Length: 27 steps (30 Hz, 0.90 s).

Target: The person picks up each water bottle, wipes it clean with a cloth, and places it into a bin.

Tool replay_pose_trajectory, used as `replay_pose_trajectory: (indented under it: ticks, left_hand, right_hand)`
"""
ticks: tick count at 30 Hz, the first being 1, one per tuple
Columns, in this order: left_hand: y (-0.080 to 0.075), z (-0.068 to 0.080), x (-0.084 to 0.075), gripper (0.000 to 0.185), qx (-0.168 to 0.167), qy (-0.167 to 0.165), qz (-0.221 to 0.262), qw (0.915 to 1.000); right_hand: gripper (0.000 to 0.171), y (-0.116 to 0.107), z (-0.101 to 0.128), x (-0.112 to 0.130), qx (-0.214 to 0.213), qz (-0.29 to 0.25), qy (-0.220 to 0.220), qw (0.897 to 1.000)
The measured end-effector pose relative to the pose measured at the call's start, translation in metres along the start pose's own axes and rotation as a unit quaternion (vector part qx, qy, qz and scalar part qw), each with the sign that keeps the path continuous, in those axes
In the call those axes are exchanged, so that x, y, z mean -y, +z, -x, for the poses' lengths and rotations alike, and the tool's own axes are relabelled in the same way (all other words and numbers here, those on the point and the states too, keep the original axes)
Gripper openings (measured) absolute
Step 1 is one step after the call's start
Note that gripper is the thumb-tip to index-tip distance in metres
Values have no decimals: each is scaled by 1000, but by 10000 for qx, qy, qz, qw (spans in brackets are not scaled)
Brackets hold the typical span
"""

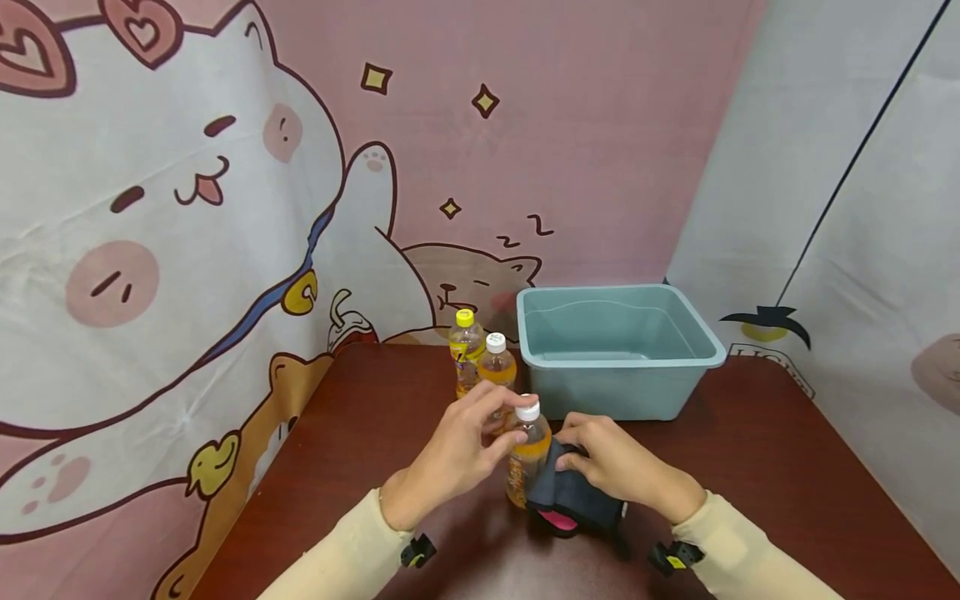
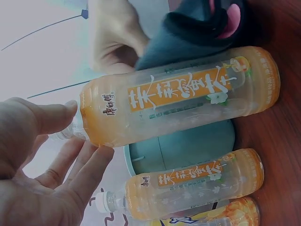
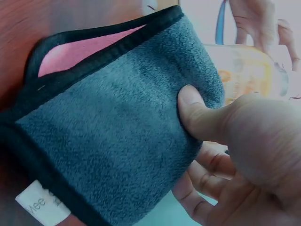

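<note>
A plastic drink bottle (image 1: 517, 479) with an orange label and white cap stands upright on the table. My left hand (image 1: 467, 437) holds it by the cap and neck, thumb on one side and fingers on the other, as the left wrist view shows. My right hand (image 1: 611, 458) grips a folded dark grey cloth (image 3: 113, 117) with black edging and a pink inner side, thumb on top. The cloth lies against the bottle's right side. In the right wrist view a white tag (image 3: 43, 203) hangs from the cloth's corner.
Behind my left hand stand a second orange-labelled bottle (image 1: 497, 365) and a yellow-capped bottle (image 1: 467, 346). A pale blue-green plastic bin (image 1: 607, 387) sits at the back right of the brown table (image 1: 360, 425). A printed cartoon curtain (image 1: 585, 167) hangs behind.
</note>
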State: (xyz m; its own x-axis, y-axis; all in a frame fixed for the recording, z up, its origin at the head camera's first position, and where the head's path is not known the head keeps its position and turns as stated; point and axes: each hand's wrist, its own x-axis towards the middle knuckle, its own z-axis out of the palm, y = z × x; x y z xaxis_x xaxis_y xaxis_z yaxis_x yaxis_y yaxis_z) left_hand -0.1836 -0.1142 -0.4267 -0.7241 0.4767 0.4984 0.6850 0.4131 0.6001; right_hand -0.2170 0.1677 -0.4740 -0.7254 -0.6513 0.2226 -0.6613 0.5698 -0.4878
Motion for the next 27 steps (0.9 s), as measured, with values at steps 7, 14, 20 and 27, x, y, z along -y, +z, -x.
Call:
replay_pose_trajectory:
  ticks: [7,14,20,27]
  left_hand:
    - [0,-1,-1,45,23,-69,69,9999]
    - [-1,-2,-1,44,24,5,108,9999]
    - [-1,-1,0,44,3,6,51,10000]
    - [0,0,1,44,32,-59,32,10000]
  right_hand:
    - [9,17,-1,-10,277,356,-181,9988]
    - [16,25,-4,-16,382,385,-180,9984]
    - [13,27,-2,-17,331,142,-235,9991]
    - [13,23,0,-13,137,-50,-317,9994]
